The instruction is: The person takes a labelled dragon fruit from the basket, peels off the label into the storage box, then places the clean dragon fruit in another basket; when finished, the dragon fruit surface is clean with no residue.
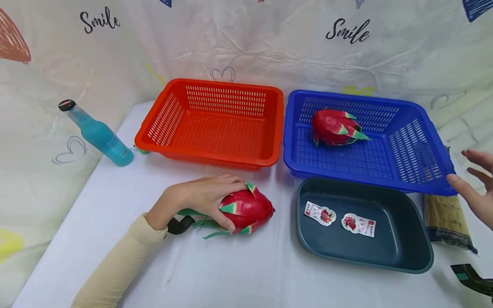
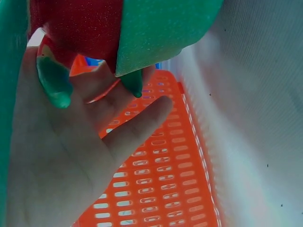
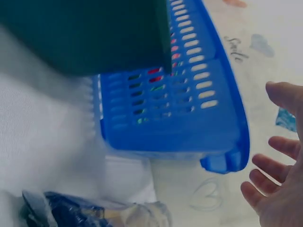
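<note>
My left hand (image 1: 209, 194) grips a red dragon fruit (image 1: 252, 209) with green-tipped scales, thumb on its near side and fingers over the top. It is over the white table, in front of the red basket (image 1: 219, 160). In the left wrist view, the fruit's red skin and a broad green scale (image 2: 165, 38) lie against the palm (image 2: 61, 156). At the right edge, my right hand (image 1: 479, 188) is held up with spread fingers and nothing in it, beside the blue basket (image 1: 427, 184). A second dragon fruit (image 1: 335, 127) lies inside that basket.
A dark green tray (image 1: 366, 261) with two fruit-printed labels (image 1: 358, 224) stands before the blue basket. To its right lies a brown packet (image 1: 448, 220). A blue bottle (image 1: 105, 139) stands at the left, and a printed cloth (image 1: 250, 38) hangs behind.
</note>
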### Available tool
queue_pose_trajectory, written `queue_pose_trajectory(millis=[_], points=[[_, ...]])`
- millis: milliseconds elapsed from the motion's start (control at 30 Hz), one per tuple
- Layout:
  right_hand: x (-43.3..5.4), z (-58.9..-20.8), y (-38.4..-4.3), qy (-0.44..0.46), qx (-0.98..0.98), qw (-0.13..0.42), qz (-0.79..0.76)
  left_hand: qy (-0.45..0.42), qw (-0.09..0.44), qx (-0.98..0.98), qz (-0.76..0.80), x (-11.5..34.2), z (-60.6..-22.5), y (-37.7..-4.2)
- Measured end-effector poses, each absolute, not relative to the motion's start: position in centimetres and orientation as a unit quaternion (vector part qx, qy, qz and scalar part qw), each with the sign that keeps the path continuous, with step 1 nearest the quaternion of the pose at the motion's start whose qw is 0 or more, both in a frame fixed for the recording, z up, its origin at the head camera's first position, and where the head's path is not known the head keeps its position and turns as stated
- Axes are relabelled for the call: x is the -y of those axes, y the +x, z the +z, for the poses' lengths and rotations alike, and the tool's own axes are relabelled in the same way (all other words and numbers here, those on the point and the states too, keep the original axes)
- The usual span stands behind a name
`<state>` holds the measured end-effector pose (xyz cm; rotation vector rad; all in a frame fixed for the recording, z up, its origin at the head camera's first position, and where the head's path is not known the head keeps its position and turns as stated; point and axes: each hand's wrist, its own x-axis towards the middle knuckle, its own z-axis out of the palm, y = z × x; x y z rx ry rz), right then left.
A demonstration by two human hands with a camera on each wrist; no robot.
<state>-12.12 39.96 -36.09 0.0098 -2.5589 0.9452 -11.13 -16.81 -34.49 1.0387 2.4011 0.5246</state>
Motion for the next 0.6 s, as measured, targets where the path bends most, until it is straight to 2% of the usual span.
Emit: queue_pose_trajectory(millis=[200, 367, 600], points=[[-42.7, -39.1, -13.3, -0.002, 0.932, 0.129, 0.339, 0.372, 0.232, -0.879, 0.187, 16.8, -34.6, -11.0], [-40.2, -37.3, -11.9, -0.013, 0.937, 0.068, 0.341, 0.375, 0.228, -0.880, 0.183, 16.7, -34.6, -11.1], [-38.8, -36.3, -11.3, -0.018, 0.933, 0.034, 0.358, 0.382, 0.220, -0.877, 0.191, 16.8, -35.1, -11.4]])
